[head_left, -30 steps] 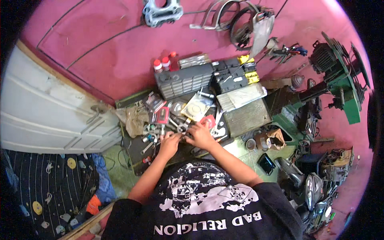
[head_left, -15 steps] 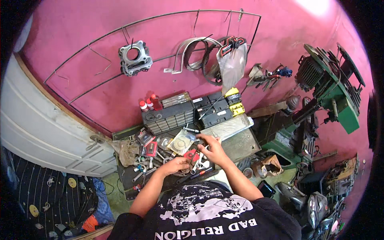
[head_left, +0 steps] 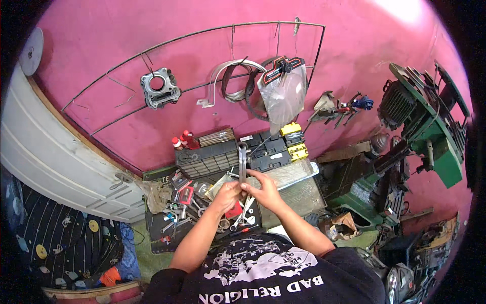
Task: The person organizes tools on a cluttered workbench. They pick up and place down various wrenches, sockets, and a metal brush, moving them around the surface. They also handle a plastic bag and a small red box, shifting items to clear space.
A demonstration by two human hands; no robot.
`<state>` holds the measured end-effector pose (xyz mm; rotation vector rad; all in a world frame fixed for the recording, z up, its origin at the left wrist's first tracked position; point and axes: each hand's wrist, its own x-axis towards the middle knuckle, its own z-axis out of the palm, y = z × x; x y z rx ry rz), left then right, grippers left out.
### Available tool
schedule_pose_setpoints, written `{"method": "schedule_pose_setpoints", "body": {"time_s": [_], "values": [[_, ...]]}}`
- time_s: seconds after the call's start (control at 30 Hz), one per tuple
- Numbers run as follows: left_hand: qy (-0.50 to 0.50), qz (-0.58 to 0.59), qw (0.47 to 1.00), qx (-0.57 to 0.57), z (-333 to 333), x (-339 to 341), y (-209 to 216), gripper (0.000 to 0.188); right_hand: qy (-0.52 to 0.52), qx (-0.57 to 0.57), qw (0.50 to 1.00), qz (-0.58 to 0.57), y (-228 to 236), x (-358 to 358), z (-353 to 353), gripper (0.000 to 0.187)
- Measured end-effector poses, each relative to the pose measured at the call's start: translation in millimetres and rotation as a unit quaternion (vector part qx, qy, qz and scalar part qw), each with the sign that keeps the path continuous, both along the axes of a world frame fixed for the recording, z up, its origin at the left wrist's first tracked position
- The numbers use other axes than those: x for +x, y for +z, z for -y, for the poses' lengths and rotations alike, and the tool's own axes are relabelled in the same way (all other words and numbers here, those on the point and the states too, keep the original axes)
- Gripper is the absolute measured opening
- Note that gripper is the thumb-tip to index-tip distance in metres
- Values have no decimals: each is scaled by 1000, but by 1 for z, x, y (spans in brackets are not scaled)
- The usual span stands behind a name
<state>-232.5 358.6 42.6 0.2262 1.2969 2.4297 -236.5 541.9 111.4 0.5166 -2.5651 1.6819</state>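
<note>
Upright in front of me stands a grey metal wrench [head_left: 242,164] with a ring at its upper end. Its lower end lies between my two hands, which meet around it. My left hand [head_left: 228,196] has its fingers closed at the lower end. My right hand [head_left: 263,190] pinches the same piece with thumb and fingers from the right. Below them, a red packet [head_left: 234,210] and several loose wrenches [head_left: 247,206] lie on the cluttered workbench. A pale flat packet [head_left: 218,185] is partly hidden behind my left hand.
Dark batteries [head_left: 268,149] and a ribbed black case [head_left: 207,161] line the bench's back. A metal tray [head_left: 293,187] lies to the right. An engine cylinder [head_left: 160,88] hangs on the pink wall. A green machine [head_left: 440,157] stands far right.
My hands have come together from apart and now hold up the wrench, which was not raised before. The view has shifted slightly.
</note>
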Motion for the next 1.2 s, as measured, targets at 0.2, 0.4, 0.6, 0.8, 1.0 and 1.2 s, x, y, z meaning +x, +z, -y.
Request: {"method": "schedule_pose_setpoints", "body": {"time_s": [0.2,0.4,0.6,0.8,1.0,1.2], "values": [[37,-69,994,83,-29,-63,88,20,78,-192,978,-17,65,-60,4,35],[80,-181,979,-50,-50,-132,186,28,48,-281,959,-10,145,-121,-4,25],[131,-89,986,-55,-61,-151,201,28,20,-328,944,35,158,-154,-3,23],[139,-95,985,-39,-54,-159,178,22,21,-302,953,27,143,-164,5,23],[144,-67,985,-65,-50,-165,165,24,34,-322,943,85,131,-173,8,25],[173,-38,981,-83,-48,-166,160,29,24,-308,950,50,115,-185,14,22]]}}
